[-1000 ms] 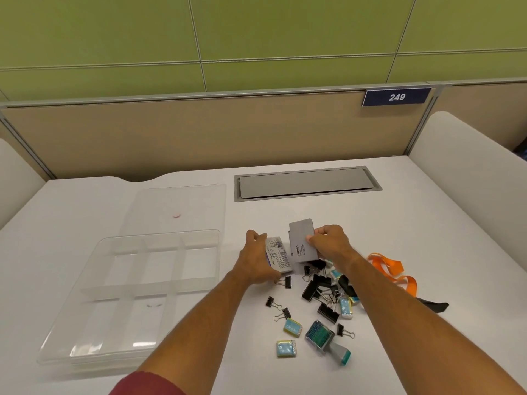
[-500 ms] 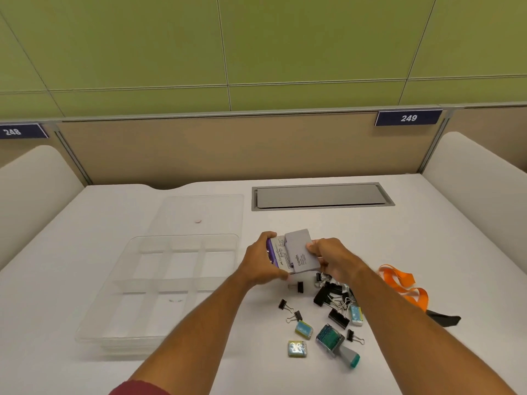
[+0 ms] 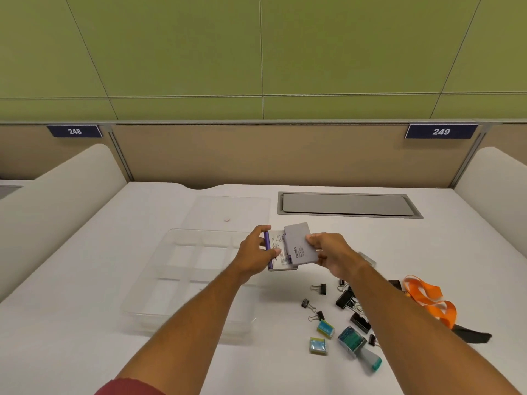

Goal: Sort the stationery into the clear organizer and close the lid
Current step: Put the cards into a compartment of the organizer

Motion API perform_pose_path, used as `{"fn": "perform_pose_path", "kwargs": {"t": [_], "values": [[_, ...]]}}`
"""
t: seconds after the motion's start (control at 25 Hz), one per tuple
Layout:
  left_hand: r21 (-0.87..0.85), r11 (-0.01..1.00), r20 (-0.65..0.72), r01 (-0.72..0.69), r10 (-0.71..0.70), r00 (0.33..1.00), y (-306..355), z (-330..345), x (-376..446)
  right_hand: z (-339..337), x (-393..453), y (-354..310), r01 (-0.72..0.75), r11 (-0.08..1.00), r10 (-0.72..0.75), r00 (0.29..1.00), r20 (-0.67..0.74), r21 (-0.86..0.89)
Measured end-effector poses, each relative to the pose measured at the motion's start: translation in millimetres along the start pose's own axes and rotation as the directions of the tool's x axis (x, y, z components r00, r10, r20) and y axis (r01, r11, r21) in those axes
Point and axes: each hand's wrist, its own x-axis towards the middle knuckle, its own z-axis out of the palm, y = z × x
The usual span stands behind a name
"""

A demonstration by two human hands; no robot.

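My left hand [image 3: 255,256] grips a white box with a purple edge [image 3: 276,252], held above the right side of the clear organizer [image 3: 182,269]. My right hand [image 3: 332,253] pinches a flat grey box [image 3: 301,246] that overlaps the white one. The organizer's compartments hold nothing, and its clear lid [image 3: 231,212] lies flat behind it. On the table to the right lie several black binder clips [image 3: 346,299], two small blue-green erasers [image 3: 325,329], and a teal stamp [image 3: 359,344].
An orange lanyard [image 3: 427,297] with a black end lies at the far right. A grey cable hatch [image 3: 349,205] is set into the white table [image 3: 85,280] at the back. Padded white dividers flank the desk, with a tan partition behind.
Both hands have lifted the two boxes and carried them left, over the organizer's right edge. The view has tilted up and shifted left.
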Motion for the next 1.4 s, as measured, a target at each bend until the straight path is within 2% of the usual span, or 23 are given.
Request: {"fn": "perform_pose_path", "kwargs": {"t": [0.12, 0.24, 0.48, 0.84, 1.0, 1.28, 1.4], "values": [[-0.082, 0.995, -0.066, 0.063, -0.069, 0.995, -3.0, -27.8, 0.7, 17.8, -0.2, -5.8, 0.023, 0.999, -0.023, 1.0, 0.002, 0.031], [-0.071, 0.992, -0.129, 0.102, -0.11, 0.986, -12.0, -56.5, 4.7, 37.2, 2.2, -9.9, 0.039, 0.999, -0.039, 0.999, -0.018, 0.007], [-0.155, 0.975, -0.205, 0.159, -0.189, 0.96, -31.5, -109.6, 16.2, 78.2, 9.3, -12.7, 0.09, 0.994, -0.089, 0.996, 0.024, -0.067], [-0.127, 0.974, -0.335, 0.186, -0.219, 0.916, -58.2, -149.9, 26.6, 123.5, 33.2, -2.7, 0.142, 0.96, -0.184, 0.969, -0.163, -0.242], [-0.126, 0.969, -0.373, 0.215, -0.247, 0.894, -63.0, -155.4, 34.1, 140.8, 44.4, 2.2, 0.122, 0.92, -0.197, 0.966, -0.169, -0.373], [-0.123, 0.965, -0.352, 0.23, -0.259, 0.9, -67.8, -157.0, 43.1, 159.7, 66.4, 12.6, 0.039, 0.822, -0.129, 0.985, -0.119, -0.568], [-0.135, 0.963, -0.331, 0.234, -0.267, 0.905, -69.4, -154.9, 45.3, 163.6, 76.6, 15.8, 0.013, 0.706, -0.116, 0.989, -0.097, -0.708]]}}
